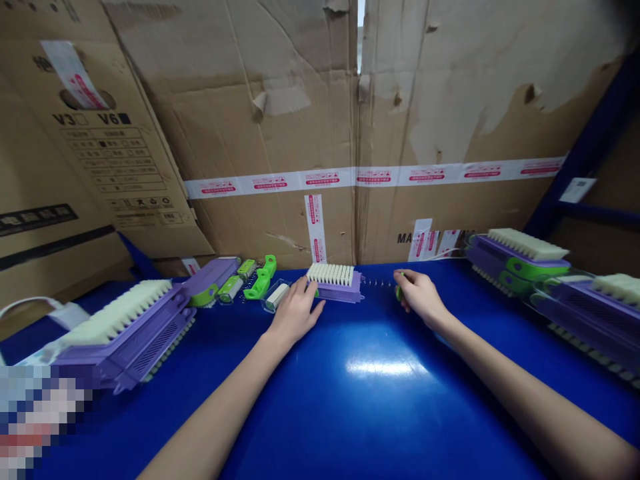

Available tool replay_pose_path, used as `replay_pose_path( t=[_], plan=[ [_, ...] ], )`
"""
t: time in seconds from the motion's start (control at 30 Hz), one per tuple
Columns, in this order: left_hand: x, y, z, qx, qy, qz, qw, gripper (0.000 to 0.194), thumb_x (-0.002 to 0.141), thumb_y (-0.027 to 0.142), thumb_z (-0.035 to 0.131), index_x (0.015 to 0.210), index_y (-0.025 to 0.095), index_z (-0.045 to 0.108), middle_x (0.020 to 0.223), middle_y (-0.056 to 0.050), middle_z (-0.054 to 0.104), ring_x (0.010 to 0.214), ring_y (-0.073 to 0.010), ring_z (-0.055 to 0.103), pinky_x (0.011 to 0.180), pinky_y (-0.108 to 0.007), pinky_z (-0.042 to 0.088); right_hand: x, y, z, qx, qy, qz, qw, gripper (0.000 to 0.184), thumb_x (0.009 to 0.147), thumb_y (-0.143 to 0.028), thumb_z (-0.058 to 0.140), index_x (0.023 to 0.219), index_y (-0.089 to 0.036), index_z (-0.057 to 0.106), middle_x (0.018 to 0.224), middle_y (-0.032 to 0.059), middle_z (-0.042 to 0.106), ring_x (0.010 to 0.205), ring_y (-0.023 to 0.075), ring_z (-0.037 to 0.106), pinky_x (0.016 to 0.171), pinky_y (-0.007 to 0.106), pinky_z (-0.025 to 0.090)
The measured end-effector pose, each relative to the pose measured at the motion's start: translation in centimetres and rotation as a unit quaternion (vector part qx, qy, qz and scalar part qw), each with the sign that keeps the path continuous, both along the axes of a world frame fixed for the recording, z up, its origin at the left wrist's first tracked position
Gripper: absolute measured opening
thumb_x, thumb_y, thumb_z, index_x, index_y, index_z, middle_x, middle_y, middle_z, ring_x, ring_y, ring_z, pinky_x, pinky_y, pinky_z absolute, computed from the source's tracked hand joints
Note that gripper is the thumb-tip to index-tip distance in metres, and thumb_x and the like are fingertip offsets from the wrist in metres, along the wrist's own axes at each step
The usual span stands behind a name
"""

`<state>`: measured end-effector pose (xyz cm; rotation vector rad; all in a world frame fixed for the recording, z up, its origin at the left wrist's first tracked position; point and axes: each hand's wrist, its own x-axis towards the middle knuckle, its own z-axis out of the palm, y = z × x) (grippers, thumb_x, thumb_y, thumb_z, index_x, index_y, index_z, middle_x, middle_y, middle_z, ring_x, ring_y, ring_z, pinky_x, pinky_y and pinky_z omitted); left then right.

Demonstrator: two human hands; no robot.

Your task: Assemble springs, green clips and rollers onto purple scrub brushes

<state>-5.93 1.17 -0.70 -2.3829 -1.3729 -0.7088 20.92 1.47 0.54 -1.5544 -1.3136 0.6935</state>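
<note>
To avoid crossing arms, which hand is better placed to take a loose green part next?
Probably the left hand: though on the purple brush, it is nearer those green parts; the right hand pinches a green piece farther away.

Purple brush body (340,293): elongated, cream bristles (331,274) in rows facing upward, small prongs at the end toward the right grip (400,283); its opposite end lies under the left grip (313,293). Small green part (399,293): mostly hidden, pinched in the right grip.
</note>
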Motion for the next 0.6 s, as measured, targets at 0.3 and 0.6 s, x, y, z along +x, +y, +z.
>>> replay_pose_path(
  t=[0.3,0.6],
  plan=[
    [-0.1,0.0,0.0,-0.018,-0.011,-0.016,1.0,0.021,0.086,0.027,0.049,0.105,0.018,0.048,0.119,-0.013,0.051,0.11,-0.0264,0.053,0.087,-0.042,0.05,-0.6,-0.2,-0.2,-0.011,0.056,0.042,0.997,0.035,0.083,-0.033,0.05,0.108,-0.012,0.06,0.05,-0.0044,0.052,0.034,0.0083,0.044,0.027,0.017,0.034],
    [0.3,-0.1,-0.2,-0.016,-0.015,-0.04,0.999,0.023,0.085,0.024,0.05,0.108,0.019,0.047,0.121,-0.013,0.051,0.114,-0.0261,0.051,0.09,-0.043,0.049,-0.6,-0.5,0.4,-0.037,0.091,0.071,0.993,0.025,0.082,-0.033,0.054,0.096,-0.013,0.061,0.05,-0.0051,0.048,0.033,0.0085,0.045,0.026,0.018,0.035]
  ],
)
